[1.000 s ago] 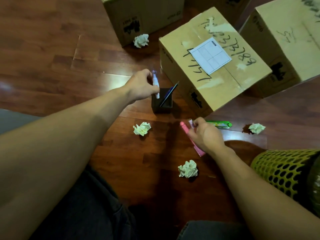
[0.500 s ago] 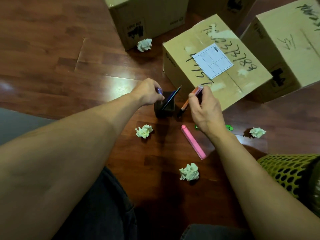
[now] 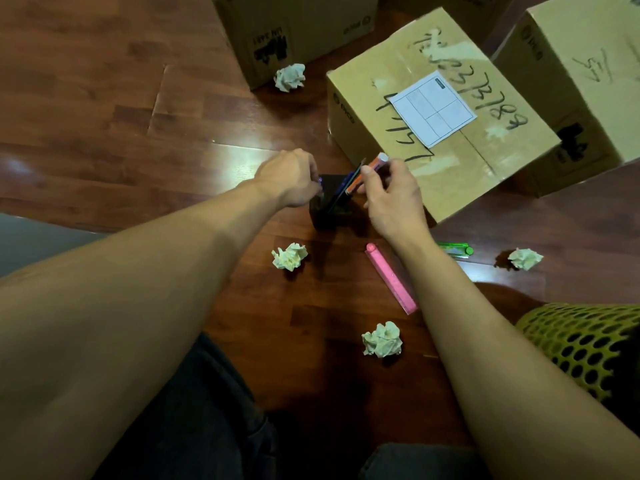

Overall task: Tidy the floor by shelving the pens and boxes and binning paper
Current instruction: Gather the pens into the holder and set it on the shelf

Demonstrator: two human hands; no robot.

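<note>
A small black pen holder [image 3: 330, 211] stands on the wooden floor with a dark blue pen [image 3: 346, 188] leaning in it. My left hand [image 3: 291, 176] is curled over its left rim, and a purple pen tip [image 3: 320, 181] shows under the fingers. My right hand [image 3: 391, 199] pinches an orange marker [image 3: 369, 171] tilted above the holder's right side. A pink marker [image 3: 391, 277] and a green pen [image 3: 453, 249] lie on the floor near my right wrist. Several crumpled paper balls [image 3: 382, 339] are scattered around.
Cardboard boxes stand behind the holder: one with a white label [image 3: 433, 109], one at the far right [image 3: 588, 74], one at the back [image 3: 294, 26]. A yellow perforated bin [image 3: 585, 348] lies at the right. My knees are at the bottom.
My right hand picked the orange marker off the floor and brought it up to the holder. My left hand lowered the purple pen into the holder.
</note>
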